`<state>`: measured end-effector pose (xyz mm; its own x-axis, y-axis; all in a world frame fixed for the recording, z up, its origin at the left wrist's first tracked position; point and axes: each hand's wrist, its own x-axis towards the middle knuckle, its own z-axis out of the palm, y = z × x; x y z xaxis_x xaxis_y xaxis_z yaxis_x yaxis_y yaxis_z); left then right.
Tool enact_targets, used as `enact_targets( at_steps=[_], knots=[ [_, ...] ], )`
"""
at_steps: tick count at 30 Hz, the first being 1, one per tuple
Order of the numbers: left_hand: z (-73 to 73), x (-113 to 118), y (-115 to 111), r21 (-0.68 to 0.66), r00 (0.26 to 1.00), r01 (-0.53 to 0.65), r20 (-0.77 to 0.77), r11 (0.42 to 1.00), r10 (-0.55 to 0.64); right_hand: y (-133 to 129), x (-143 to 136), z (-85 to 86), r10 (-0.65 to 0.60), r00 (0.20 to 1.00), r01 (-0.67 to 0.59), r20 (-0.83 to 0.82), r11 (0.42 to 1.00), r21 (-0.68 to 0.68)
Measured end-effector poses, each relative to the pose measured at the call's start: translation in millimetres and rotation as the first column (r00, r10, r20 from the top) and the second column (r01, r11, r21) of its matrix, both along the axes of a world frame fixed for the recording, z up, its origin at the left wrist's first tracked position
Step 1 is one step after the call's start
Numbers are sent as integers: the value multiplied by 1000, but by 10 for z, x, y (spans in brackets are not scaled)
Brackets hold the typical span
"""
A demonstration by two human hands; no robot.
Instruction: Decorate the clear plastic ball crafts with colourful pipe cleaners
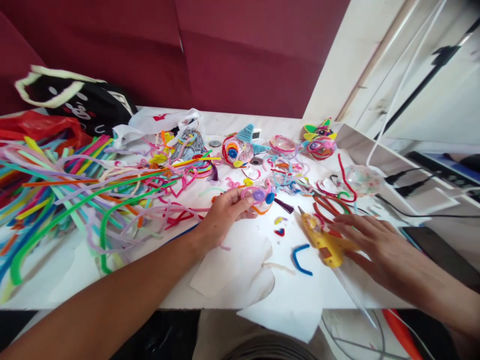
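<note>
My left hand (228,212) is closed on a small clear craft ball (247,192) dressed with pipe cleaner; a purple coil and a blue coil show at its front. A dark purple tassel (284,205) sticks out to the right of it. On the right, my right hand (371,240) has its fingers stretched out and spread at the handle of a yellow glue gun (327,246). The gun lies on the table, nozzle pointing away, with a clear glue stick (356,295) out of its back end. Orange-handled scissors (332,207) lie just beyond those fingers.
Loose pipe cleaners (75,190) heap up on the left. Finished-looking pipe-cleaner balls (238,150) stand at the back. A bent blue piece (299,260) and white paper (236,270) lie in front. A dark phone (438,250) and black cables (397,212) are at right.
</note>
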<state>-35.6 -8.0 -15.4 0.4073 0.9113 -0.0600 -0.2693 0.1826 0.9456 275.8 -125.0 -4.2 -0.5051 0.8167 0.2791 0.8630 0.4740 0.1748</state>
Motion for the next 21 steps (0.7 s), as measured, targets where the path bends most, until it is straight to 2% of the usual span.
enact_targets(
  at_steps=[2, 4, 8, 10, 13, 21],
  knots=[
    [0, 2, -4, 3, 1000, -3, -2, 1000, 3, -28, -91, 129, 35, 997, -36, -72, 999, -11],
    [-6, 6, -7, -1, 1000, -5, -4, 1000, 5, -39, -254, 228, 45, 975, -65, -218, 994, -84],
    [-20, 15, -7, 17, 1000, 1, -1, 1000, -1, 54, -677, 259, 124, 920, -189, -373, 971, -143],
    [-17, 17, -9, 30, 1000, 0, -5, 1000, 0, 145, -842, 213, 135, 923, -219, -361, 954, -204],
    [-1, 17, -19, 37, 1000, -14, -19, 999, 15, 272, -966, 128, 142, 951, -201, -274, 958, -202],
    [20, 12, -37, 49, 999, -2, -45, 999, 4, 385, -1003, 2, 173, 969, -212, -174, 948, -239]
  ],
)
